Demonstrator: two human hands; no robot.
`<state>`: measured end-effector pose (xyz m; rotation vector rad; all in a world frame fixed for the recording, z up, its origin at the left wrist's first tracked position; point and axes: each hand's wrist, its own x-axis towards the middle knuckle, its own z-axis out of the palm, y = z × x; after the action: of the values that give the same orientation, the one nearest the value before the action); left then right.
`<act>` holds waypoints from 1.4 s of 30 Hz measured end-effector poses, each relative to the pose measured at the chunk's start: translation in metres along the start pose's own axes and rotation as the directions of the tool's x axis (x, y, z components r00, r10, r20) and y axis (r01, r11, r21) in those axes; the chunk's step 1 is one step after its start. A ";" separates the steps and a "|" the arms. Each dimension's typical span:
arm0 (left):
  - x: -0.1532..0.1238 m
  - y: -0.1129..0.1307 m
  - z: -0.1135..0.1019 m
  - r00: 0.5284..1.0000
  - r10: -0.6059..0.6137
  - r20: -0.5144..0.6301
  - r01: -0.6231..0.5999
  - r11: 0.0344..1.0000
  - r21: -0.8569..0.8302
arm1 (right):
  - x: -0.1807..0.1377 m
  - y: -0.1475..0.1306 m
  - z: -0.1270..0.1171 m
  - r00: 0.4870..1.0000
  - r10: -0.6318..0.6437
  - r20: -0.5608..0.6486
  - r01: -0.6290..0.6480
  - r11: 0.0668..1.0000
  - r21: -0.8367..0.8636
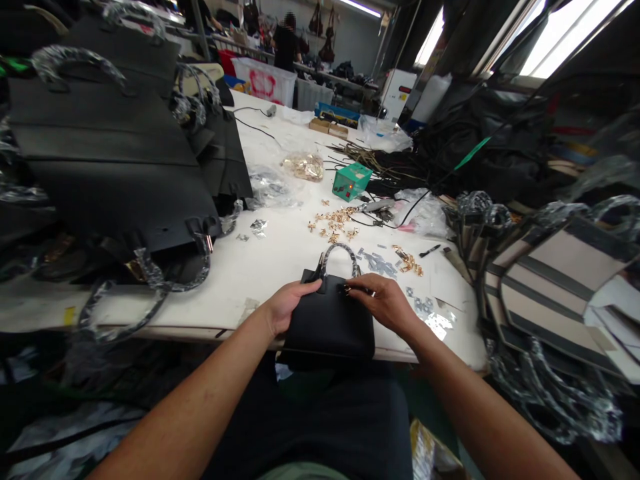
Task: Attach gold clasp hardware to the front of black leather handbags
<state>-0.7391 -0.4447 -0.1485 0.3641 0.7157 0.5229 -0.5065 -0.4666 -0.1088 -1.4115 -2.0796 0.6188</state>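
A small black handbag (330, 323) lies flat at the near edge of the white table (280, 253), its plastic-wrapped handle (340, 257) pointing away from me. My left hand (287, 303) grips the bag's upper left corner, fingers curled over the edge. My right hand (383, 300) pinches at the bag's top centre, where a small gold metal part (346, 289) shows at the fingertips.
Loose gold fittings (336, 223) and silver pieces (380, 265) lie beyond the bag. A green box (352, 181) stands farther back. Large black bags (115, 153) are stacked at left, striped bags (550, 280) at right. A person stands at the far end of the room.
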 end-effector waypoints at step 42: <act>-0.002 -0.001 0.007 0.997 0.049 -0.053 -0.047 0.998 0.034 | 0.013 -0.014 0.004 0.919 -0.163 0.360 0.326 0.827 -0.458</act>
<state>-0.7354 -0.4478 -0.1435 0.3992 0.7696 0.5688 -0.5226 -0.4599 -0.1007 -1.3297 -2.7759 0.1800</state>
